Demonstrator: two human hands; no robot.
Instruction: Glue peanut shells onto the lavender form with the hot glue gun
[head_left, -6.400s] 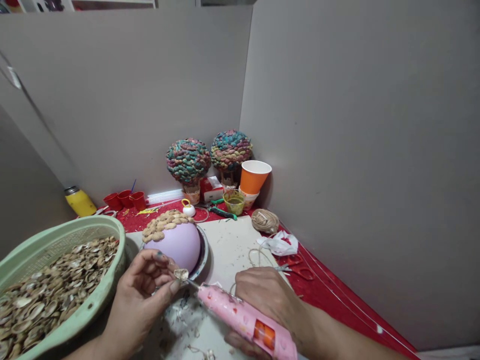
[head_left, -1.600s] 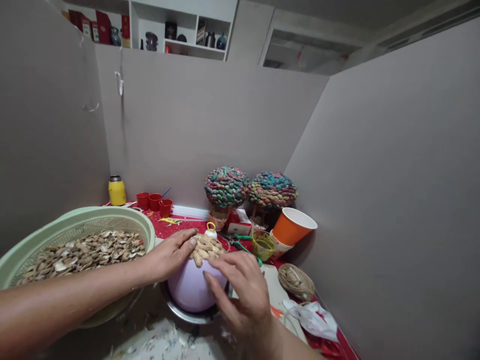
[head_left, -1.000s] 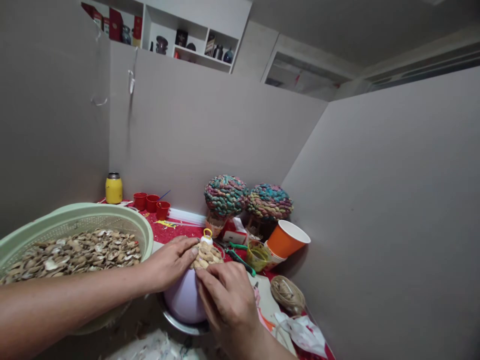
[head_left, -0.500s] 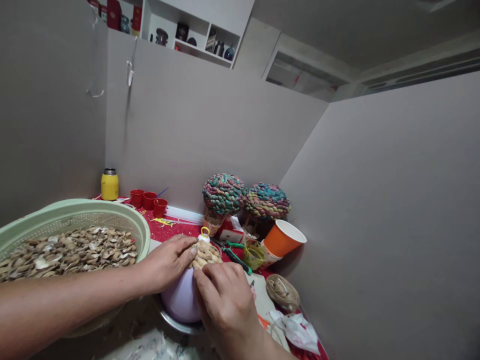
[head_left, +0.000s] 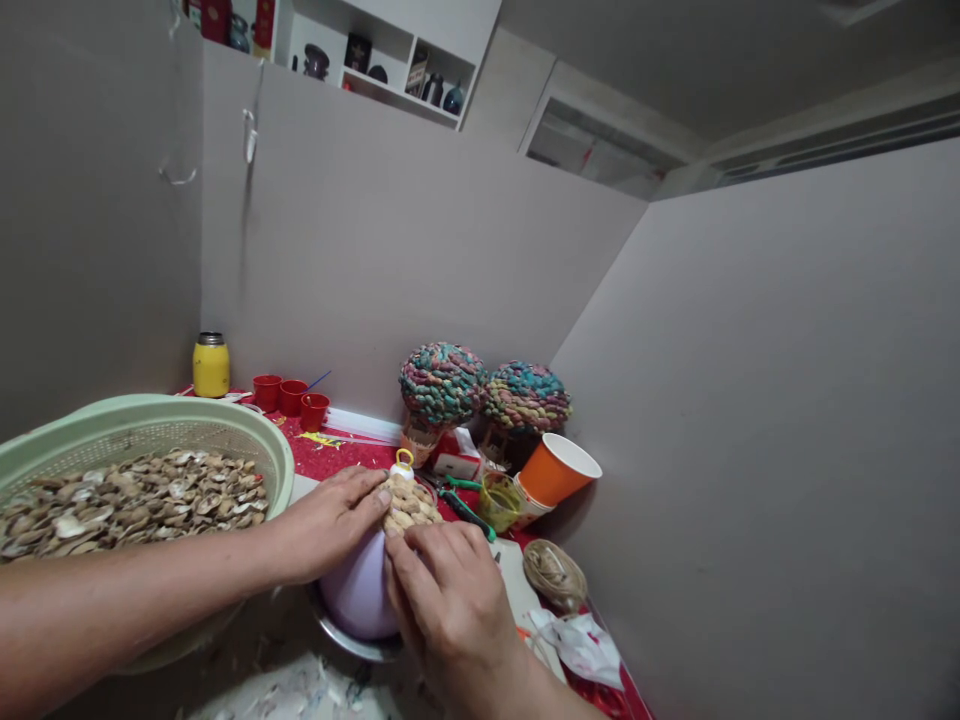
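A lavender ball sits in a metal bowl, its upper part covered with rows of peanut shells. On top is a white cap with a yellow ring. My left hand rests on the ball's upper left side, fingers stretched out and lying against the shells. My right hand is at the near right side, its fingers bent and pressed at the lower edge of the shells. Whatever may be between those fingertips is hidden.
A green colander of loose shells stands left. Behind are red cups, a yellow jar and two colourful shell-covered balloon shapes. Right lie green-handled pliers, an orange paper cup, a twine roll and a plastic bag.
The whole view has shifted slightly, so everything appears a little farther left and up. Both hands keep nearly the same places on the ball.
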